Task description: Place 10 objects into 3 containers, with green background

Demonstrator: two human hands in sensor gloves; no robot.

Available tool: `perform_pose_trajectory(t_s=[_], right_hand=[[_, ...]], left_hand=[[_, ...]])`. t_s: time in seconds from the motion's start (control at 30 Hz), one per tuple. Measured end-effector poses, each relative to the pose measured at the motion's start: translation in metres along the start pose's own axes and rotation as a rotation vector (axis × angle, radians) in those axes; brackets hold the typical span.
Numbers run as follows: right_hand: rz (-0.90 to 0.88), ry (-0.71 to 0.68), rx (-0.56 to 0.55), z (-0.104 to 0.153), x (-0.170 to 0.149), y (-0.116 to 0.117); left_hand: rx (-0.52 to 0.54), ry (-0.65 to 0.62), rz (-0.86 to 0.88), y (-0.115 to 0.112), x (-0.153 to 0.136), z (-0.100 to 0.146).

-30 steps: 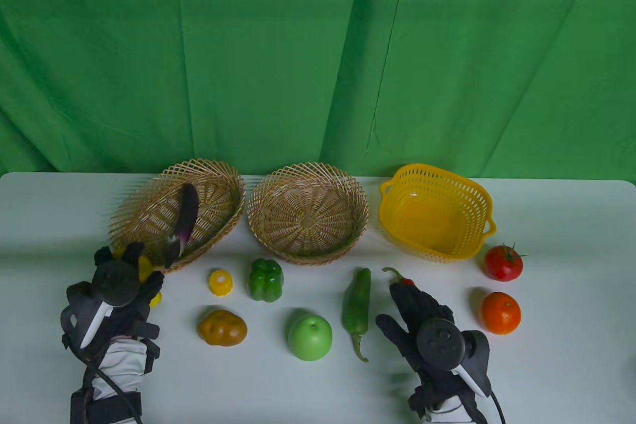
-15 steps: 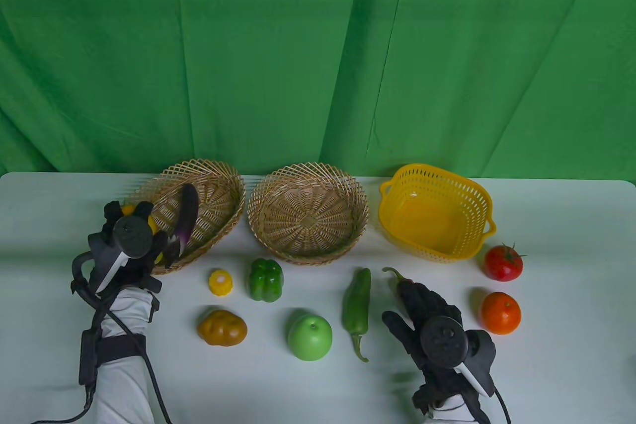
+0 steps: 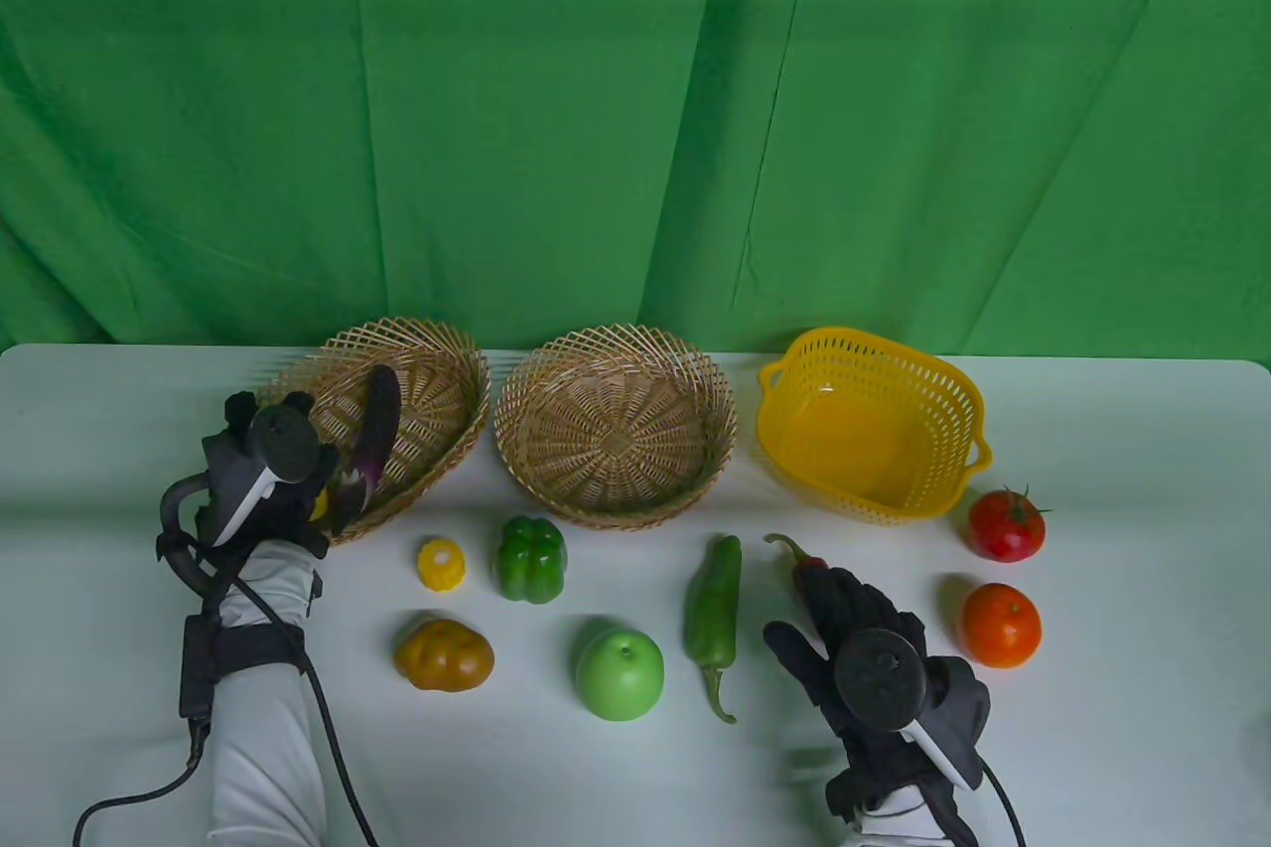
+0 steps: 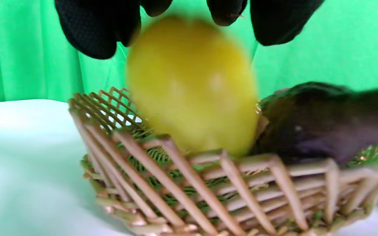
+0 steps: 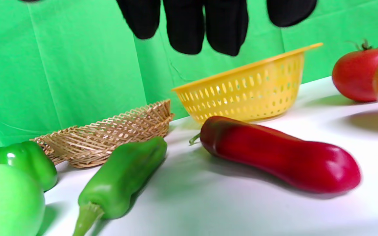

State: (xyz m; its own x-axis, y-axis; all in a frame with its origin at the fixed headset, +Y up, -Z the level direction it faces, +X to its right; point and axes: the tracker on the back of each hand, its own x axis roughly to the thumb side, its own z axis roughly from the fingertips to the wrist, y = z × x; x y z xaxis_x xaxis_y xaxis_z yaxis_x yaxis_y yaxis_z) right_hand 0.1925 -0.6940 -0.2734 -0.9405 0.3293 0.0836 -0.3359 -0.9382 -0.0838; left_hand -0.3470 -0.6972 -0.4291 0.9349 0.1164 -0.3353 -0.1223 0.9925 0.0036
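You get bright, even light with soft shadows; the lemon (image 4: 192, 85) is motion-blurred in your left wrist view, and the tomato (image 5: 356, 73) soft.

I see both of my hands in black mesh-textured gloves. The left hand (image 3: 273, 490) carries a round dark grey tracker with a white stem on its back; the right hand (image 3: 874, 663) carries a matching one with small buttons on its face. Both forearms wear pale grey-white sleeves. On the left forearm, nearer me than the tracker, 1 black strap wraps the sleeve, and a black cable loops from it toward the frame's bottom edge.
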Motion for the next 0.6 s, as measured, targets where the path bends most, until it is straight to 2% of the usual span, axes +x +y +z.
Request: perform_pose_trajectory(t_s=[0.27, 0.6], right_hand=[[-0.013, -0.015, -0.003, 0.000, 0.001, 0.000], [-0.042, -0.051, -0.003, -0.001, 0.006, 0.001]], left_hand=[[0.038, -0.035, 0.031, 0.013, -0.001, 0.013], [0.096, -0.163, 0.049, 0.033, 0.004, 0.055]])
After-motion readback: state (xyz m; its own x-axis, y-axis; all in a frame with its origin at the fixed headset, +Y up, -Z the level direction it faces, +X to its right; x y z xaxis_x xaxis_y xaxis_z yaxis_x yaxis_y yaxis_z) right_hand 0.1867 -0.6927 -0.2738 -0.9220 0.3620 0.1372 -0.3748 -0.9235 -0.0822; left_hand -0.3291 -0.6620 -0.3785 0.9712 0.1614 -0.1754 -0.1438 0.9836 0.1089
